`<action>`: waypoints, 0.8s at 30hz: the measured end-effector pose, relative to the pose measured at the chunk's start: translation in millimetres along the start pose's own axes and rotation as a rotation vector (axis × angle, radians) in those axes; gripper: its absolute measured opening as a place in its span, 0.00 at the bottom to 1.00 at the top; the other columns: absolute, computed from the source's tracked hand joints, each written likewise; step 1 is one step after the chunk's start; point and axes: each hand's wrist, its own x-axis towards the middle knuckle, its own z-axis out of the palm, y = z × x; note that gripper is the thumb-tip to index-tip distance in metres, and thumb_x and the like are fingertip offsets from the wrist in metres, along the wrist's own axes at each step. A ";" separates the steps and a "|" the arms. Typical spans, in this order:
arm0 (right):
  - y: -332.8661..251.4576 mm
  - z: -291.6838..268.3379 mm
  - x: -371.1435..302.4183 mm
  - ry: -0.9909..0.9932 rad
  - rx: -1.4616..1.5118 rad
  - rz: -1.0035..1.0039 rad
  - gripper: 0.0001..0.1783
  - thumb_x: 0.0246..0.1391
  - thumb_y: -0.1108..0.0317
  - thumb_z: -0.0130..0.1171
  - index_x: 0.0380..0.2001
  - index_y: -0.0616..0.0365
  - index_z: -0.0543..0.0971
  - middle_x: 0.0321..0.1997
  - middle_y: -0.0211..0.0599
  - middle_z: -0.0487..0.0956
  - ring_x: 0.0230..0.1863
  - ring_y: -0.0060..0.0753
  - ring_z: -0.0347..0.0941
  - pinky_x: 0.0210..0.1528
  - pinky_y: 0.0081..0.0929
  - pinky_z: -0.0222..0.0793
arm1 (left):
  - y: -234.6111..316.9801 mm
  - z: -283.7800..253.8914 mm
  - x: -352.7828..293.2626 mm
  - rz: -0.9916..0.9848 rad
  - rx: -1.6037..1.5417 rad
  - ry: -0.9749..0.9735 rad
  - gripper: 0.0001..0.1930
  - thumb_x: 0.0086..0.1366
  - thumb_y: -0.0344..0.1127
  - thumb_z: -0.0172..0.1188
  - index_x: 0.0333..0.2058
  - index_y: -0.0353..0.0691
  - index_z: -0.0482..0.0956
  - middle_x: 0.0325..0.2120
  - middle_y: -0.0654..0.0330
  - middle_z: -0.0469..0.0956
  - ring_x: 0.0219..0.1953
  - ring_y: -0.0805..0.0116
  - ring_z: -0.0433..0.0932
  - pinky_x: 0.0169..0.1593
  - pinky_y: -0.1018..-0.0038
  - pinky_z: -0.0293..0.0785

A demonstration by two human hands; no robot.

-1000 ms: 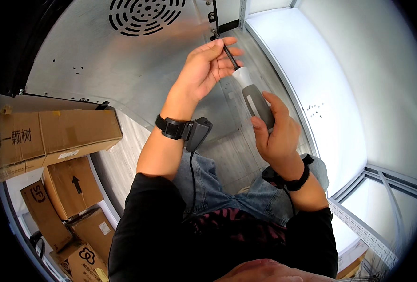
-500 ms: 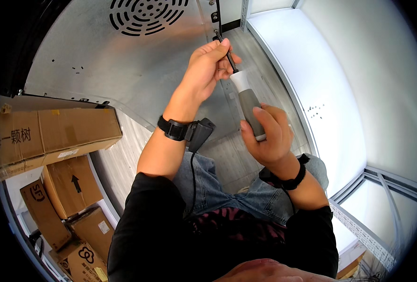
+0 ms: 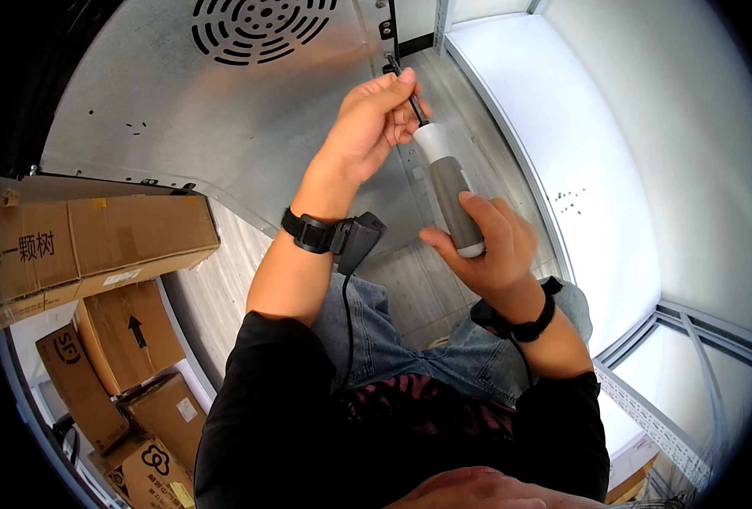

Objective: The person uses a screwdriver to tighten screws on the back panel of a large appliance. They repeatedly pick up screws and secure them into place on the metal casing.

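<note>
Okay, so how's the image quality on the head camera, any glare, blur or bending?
Head view: sharp, both hands and the screwdriver without motion blur; soft glare on the metal panel; the white panel at right nearly blown out; the fisheye bends straight edges near the rim, with black corners.

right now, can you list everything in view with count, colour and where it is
screwdriver: one, grey and white handle with dark shaft, centre, tip up at a bracket on the panel edge
metal panel: one, silver, upper left, with a round slotted vent
cardboard boxes: about five, brown, stacked at left
white surface: one, right side, beside a pale metal frame
wrist devices: two, black, one on each wrist, cable hanging from the left one
jeans: blue, lower centre
sleeves: black, bottom
left hand: fingers pinch the screwdriver shaft near the tip
right hand: wrapped around the handle's lower end
</note>
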 end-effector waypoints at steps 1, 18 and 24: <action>0.2 1.7 -0.6 0.009 0.016 0.008 0.26 0.33 0.60 0.74 0.35 0.61 0.76 0.38 0.47 0.72 0.25 0.32 0.72 0.19 0.21 0.65 | 2.0 2.8 -1.0 -0.002 -0.011 0.004 0.10 0.66 0.38 0.53 0.33 0.37 0.73 0.25 0.57 0.79 0.17 0.81 0.71 0.22 0.86 0.67; 4.2 -6.2 5.9 0.004 0.010 0.066 0.25 0.39 0.60 0.70 0.41 0.60 0.77 0.33 0.41 0.75 0.21 0.31 0.71 0.19 0.24 0.66 | 2.3 -3.4 -1.6 0.008 -0.095 -0.080 0.07 0.67 0.31 0.50 0.39 0.35 0.73 0.31 0.55 0.79 0.19 0.79 0.71 0.24 0.87 0.68; -2.2 12.8 8.3 0.243 0.164 -0.002 0.24 0.41 0.69 0.69 0.43 0.62 0.74 0.39 0.49 0.74 0.31 0.40 0.74 0.23 0.26 0.70 | -4.2 -11.9 2.5 0.002 -0.079 -0.016 0.06 0.67 0.31 0.50 0.39 0.36 0.73 0.30 0.55 0.79 0.21 0.81 0.72 0.24 0.87 0.68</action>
